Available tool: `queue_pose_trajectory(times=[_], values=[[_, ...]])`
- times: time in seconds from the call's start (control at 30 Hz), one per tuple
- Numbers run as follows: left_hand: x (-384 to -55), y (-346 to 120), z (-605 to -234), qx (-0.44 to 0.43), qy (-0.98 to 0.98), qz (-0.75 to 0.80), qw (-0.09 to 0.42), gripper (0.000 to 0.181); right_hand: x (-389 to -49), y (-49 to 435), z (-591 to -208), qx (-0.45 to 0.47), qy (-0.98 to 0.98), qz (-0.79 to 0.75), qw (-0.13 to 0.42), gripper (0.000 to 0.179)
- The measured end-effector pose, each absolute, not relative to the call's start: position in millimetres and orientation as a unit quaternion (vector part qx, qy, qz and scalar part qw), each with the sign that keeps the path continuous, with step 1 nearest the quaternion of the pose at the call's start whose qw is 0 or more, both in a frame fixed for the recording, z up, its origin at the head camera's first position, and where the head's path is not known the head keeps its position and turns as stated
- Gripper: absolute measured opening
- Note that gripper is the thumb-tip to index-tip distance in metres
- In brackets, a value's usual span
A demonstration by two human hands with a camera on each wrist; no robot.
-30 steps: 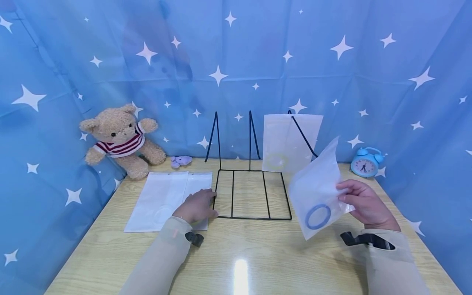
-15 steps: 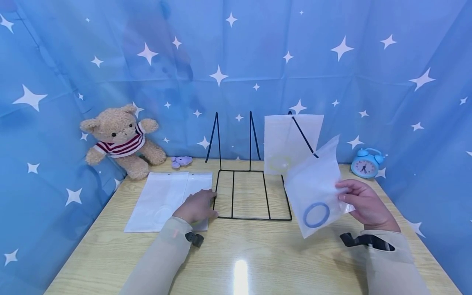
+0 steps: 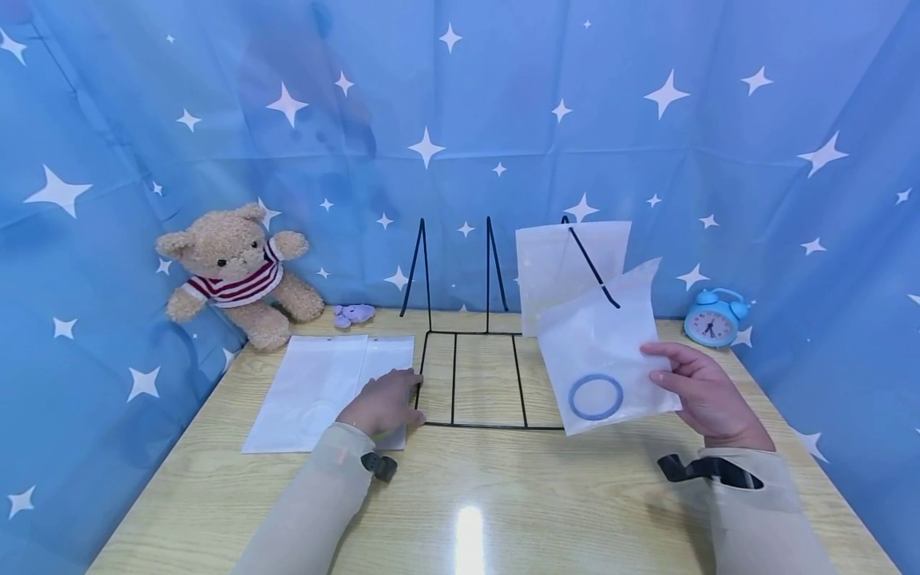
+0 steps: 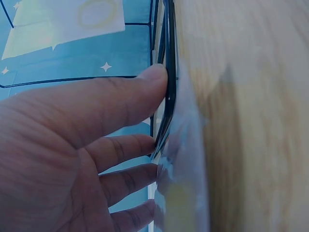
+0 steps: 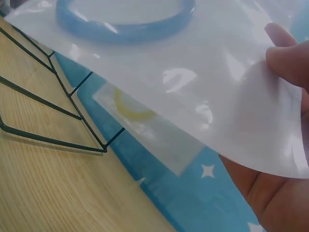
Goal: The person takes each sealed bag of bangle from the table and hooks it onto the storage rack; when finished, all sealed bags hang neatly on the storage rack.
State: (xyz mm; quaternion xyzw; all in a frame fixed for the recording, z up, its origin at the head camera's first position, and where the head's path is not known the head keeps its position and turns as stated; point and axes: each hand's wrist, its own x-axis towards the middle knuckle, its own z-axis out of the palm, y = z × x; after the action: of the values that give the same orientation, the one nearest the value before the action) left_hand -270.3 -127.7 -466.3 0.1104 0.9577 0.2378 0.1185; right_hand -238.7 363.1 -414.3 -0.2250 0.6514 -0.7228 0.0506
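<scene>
My right hand [image 3: 722, 399] pinches the right edge of a clear-white plastic bag [image 3: 625, 343] between thumb and fingers. A blue ring [image 3: 596, 397] shows in the bag's lower part. The bag's top edge is at the tip of the right prong of a black wire rack [image 3: 489, 426], and that tip shows in front of the bag. Behind it, a second bag [image 3: 553, 263] with a yellow ring [image 5: 133, 108] hangs on the same prong. My left hand [image 3: 384, 402] rests at the rack's left side; its thumb and fingertips touch the wire [image 4: 170, 92] in the left wrist view.
Two more flat bags [image 3: 309, 383] lie on the wooden table [image 3: 546, 511] left of the rack, partly under my left hand. A teddy bear [image 3: 230, 263] and a small purple toy [image 3: 353, 315] sit behind them. A blue alarm clock [image 3: 711, 318] stands at the right, before a starry curtain.
My right hand has shifted slightly left. The bag with the blue ring has swung left and up, overlapping the prong tip more. The hanging bag tilts a little; my left hand stays.
</scene>
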Motion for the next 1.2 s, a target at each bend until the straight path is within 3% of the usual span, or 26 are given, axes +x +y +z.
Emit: queue_pose_trajectory(times=[0.23, 0.63, 0.93, 1.2], values=[[-271.3, -128.3, -467.7, 0.111, 0.958, 0.237, 0.12, 0.074, -236.8, 355.5, -415.2, -0.198, 0.698, -0.688, 0.006, 0.046], [-270.5, -127.8, -467.0, 0.109, 0.959, 0.234, 0.119, 0.073, -239.2, 354.7, -415.1, -0.196, 0.714, -0.672, 0.017, 0.047], [-270.6, -128.4, -466.8, 0.109, 0.959, 0.233, 0.119, 0.074, -235.7, 348.9, -408.5, -0.163, 0.827, -0.537, -0.024, 0.046], [-272.4, -128.6, -469.1, 0.108, 0.959, 0.234, 0.12, 0.074, -238.2, 345.9, -412.4, -0.19, 0.802, -0.565, 0.033, 0.05]])
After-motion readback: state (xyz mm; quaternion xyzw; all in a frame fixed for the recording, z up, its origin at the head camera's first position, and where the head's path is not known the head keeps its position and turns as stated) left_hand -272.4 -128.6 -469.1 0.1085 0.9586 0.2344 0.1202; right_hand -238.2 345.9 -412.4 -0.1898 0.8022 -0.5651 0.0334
